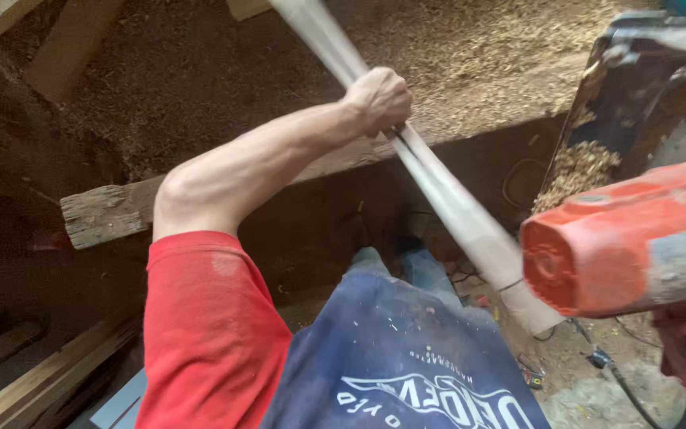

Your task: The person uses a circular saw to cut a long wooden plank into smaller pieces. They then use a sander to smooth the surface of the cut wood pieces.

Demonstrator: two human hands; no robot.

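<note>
My left hand (379, 99) is closed around a long pale wooden strip (470, 222), my arm stretched out in a red sleeve. The strip runs at a slant from the top middle down to the lower right, and its lower end passes behind a red power saw (629, 238). The saw fills the right edge, close to the camera and blurred. Its dark blade guard (653, 87) rises above it with wood chips stuck to it. My right hand does not show; a blurred red shape under the saw cannot be made out.
A weathered wooden beam (105, 210) crosses the left middle, with a sawdust-covered surface (200, 71) behind it. Planks (41, 377) lie at the lower left. A black cable (617, 373) trails over the dirty floor at the lower right. My dark blue printed garment (406, 365) fills the bottom.
</note>
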